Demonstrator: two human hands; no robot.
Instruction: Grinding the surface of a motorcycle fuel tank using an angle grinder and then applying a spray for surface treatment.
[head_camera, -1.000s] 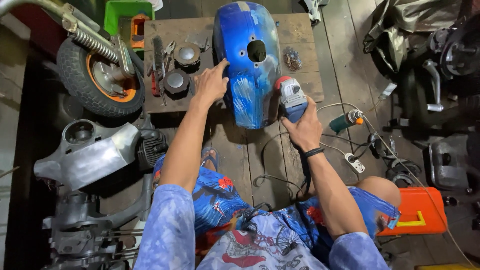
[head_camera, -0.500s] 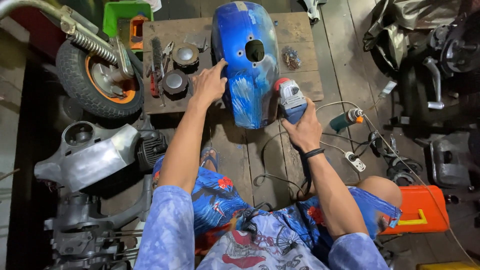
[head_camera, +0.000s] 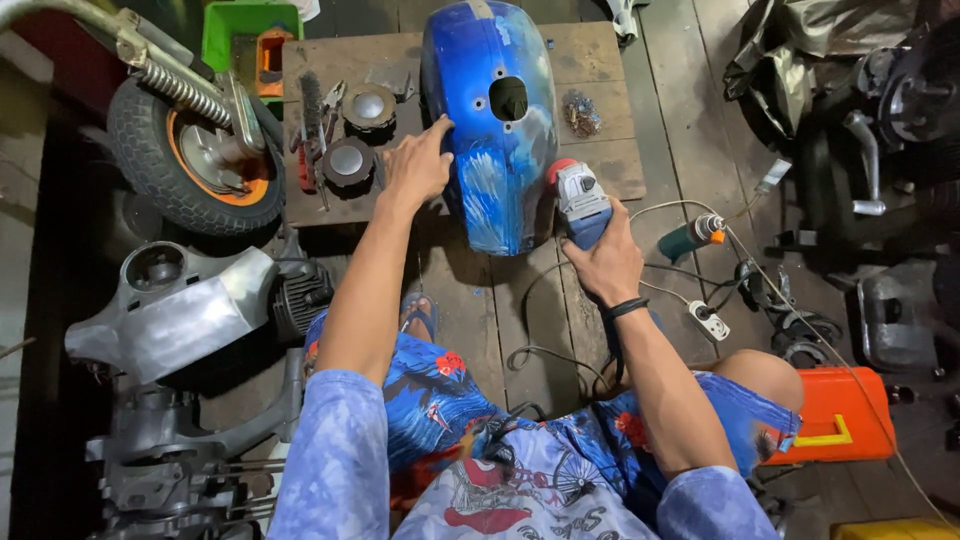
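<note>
- Right now the left hand (head_camera: 418, 168) is pressing flat, fingers spread, against the left flank of the curved blue painted metal scooter fender (head_camera: 497, 120), steadying it rather than closing around it.
- The fender is lying on the low brown wooden work board (head_camera: 610, 160) at the far middle, its near end hanging over the board's near edge.
- The right hand (head_camera: 606, 262) is wrapping firmly around the grey-and-blue electric angle grinder (head_camera: 578, 200), whose red-guarded head is touching the fender's right near side.
- Judging by its shape, the fender is a stiff, fairly light sheet-metal shell, smooth and prone to sliding; holding it by the flank or rim looks safest.
- Round wire-brush discs (head_camera: 358, 133) are lying left of the fender, and a black scooter wheel with an orange hub (head_camera: 185, 160) is sitting further left.
- An orange plastic case (head_camera: 835, 415) is resting at the near right.
</note>
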